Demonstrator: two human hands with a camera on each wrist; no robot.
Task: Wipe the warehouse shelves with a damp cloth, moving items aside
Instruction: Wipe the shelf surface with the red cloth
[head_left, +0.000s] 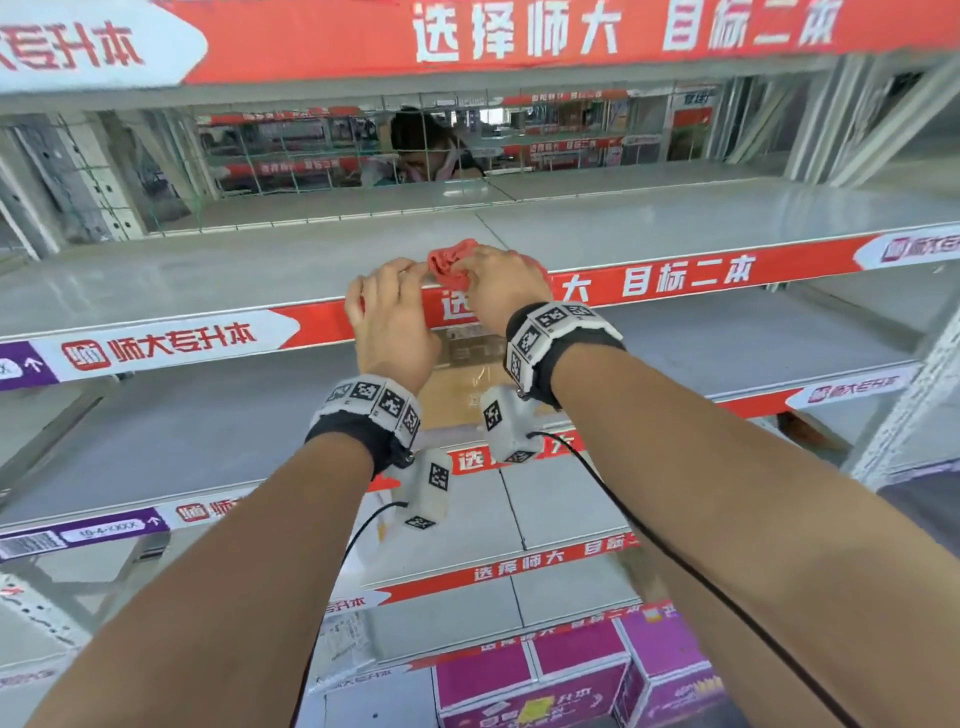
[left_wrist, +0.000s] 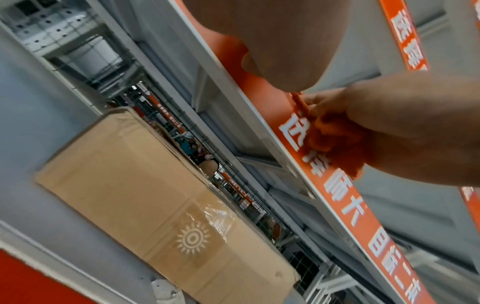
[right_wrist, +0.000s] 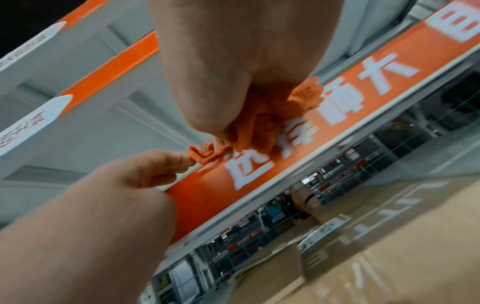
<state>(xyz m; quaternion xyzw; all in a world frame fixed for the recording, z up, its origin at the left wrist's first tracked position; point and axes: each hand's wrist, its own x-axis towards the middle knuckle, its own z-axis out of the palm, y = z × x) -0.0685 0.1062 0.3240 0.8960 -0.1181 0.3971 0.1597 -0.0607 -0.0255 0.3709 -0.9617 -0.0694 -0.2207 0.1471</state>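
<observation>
A bunched orange-red cloth (head_left: 451, 265) sits at the front edge of a grey metal shelf (head_left: 234, 275), over its red label strip (head_left: 675, 280). My right hand (head_left: 501, 283) grips the bulk of the cloth (right_wrist: 270, 117) from the right. My left hand (head_left: 392, 317) is just to the left, with its fingertips (right_wrist: 185, 159) pinching a loose corner of the cloth (right_wrist: 205, 153). In the left wrist view the right hand (left_wrist: 405, 131) clutches the cloth (left_wrist: 335, 139) against the strip. Nothing stands on the shelf top near the hands.
A cardboard box (left_wrist: 155, 205) lies on the shelf below the hands. Purple boxes (head_left: 571, 670) stand at the bottom. Green mesh (head_left: 291, 156) backs the shelf, and a person (head_left: 426, 150) is behind it. A white upright post (head_left: 914, 395) stands at the right.
</observation>
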